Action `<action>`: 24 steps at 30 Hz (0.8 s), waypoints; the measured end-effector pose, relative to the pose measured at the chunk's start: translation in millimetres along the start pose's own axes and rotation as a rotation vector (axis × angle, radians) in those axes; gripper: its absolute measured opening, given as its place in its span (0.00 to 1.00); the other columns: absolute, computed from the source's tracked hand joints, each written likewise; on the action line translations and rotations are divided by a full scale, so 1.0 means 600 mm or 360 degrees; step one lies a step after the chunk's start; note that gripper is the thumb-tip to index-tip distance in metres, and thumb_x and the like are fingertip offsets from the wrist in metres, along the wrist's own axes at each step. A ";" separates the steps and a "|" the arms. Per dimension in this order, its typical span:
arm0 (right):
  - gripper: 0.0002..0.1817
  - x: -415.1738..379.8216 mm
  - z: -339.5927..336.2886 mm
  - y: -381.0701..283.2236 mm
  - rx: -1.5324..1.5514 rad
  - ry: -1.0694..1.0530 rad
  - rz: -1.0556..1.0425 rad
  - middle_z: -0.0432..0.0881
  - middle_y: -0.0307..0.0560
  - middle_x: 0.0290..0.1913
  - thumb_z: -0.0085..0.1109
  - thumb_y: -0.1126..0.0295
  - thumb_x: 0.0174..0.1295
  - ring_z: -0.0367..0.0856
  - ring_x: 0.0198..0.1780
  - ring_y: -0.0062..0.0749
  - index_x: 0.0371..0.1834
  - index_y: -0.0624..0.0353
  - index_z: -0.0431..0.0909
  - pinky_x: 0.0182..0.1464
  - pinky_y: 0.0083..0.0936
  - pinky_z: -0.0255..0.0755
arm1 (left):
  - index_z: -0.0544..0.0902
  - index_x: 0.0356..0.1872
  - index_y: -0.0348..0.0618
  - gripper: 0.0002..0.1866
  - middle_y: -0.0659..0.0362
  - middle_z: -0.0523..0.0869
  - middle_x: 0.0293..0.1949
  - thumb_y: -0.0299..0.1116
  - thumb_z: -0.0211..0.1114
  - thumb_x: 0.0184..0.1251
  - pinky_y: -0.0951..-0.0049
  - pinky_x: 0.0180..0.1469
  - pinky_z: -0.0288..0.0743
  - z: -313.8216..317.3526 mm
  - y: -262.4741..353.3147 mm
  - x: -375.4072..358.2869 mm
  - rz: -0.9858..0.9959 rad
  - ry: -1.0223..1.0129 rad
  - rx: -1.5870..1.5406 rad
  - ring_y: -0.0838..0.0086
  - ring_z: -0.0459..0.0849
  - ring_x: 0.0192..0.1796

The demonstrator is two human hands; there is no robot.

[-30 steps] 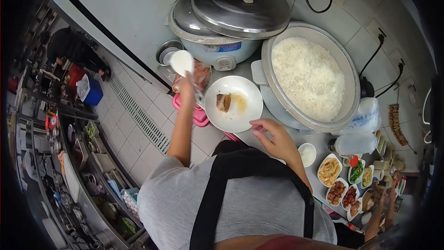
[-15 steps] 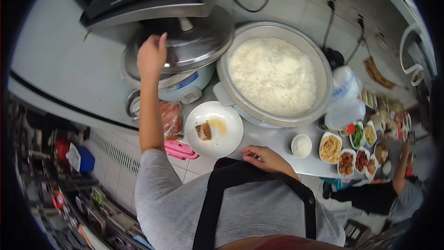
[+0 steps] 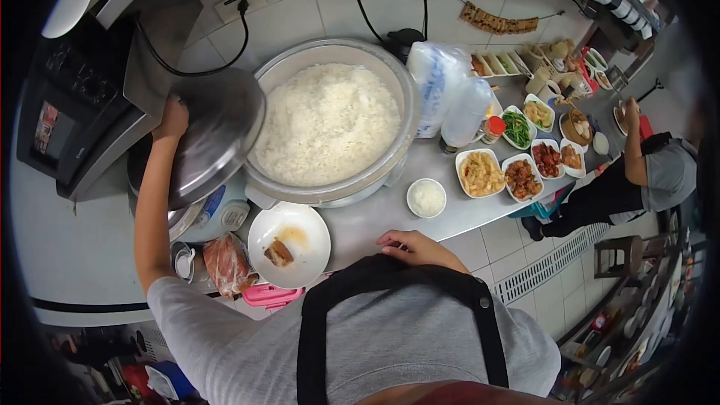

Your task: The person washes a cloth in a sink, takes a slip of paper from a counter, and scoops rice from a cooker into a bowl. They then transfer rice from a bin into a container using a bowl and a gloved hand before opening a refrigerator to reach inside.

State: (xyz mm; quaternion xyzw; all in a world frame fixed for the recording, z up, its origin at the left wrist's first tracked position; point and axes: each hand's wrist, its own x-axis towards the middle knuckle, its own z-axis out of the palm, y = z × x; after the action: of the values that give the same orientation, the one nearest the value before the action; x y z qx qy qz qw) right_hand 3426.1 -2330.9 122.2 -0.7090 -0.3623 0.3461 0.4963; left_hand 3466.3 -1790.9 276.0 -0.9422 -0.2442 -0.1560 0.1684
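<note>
My left hand (image 3: pixel 172 118) is closed at the top of a large metal lid (image 3: pixel 221 124), where its handle sits. The lid tilts over a second cooker (image 3: pixel 225 214), with its edge beside a big round rice cooker (image 3: pixel 411 105). White cooked rice (image 3: pixel 326 127) fills that cooker. My right hand (image 3: pixel 414 247) rests by the counter's front edge, fingers loosely bent and holding nothing. To its left stands a white plate (image 3: pixel 315 255) with a brown piece of food (image 3: pixel 279 253) and some sauce. A small bowl of rice (image 3: pixel 427 199) stands beyond the right hand.
White dishes hold fried food (image 3: pixel 481 174), saucy meat (image 3: pixel 523 180) and greens (image 3: pixel 516 127). Plastic bags (image 3: pixel 439 86) lean beside the cooker. A microwave (image 3: pixel 71 105) stands at left, near a bagged item (image 3: pixel 225 262). Another person (image 3: pixel 637 172) works at the far right.
My left hand has moved onto the lid's handle and closed there. The lid now leans more steeply, toward the rice cooker. My view has turned right; my right hand stays by the counter edge.
</note>
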 end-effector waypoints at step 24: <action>0.13 -0.148 -0.093 0.080 0.0156 0.0312 0.0080 0.80 0.49 0.34 0.51 0.66 0.60 0.79 0.36 0.35 0.44 0.61 0.71 0.39 0.26 0.70 | 0.56 0.62 0.39 0.27 0.44 0.79 0.30 0.33 0.49 0.60 0.56 0.34 0.74 -0.048 0.386 -0.020 0.0856 0.0001 -0.0229 0.51 0.80 0.30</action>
State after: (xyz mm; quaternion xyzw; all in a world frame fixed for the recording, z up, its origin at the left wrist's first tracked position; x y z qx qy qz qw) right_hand 3437.6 -2444.2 103.3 -0.7231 -0.2770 0.3047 0.5545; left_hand 3568.9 -1998.1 241.2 -0.9826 0.0264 -0.1228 0.1365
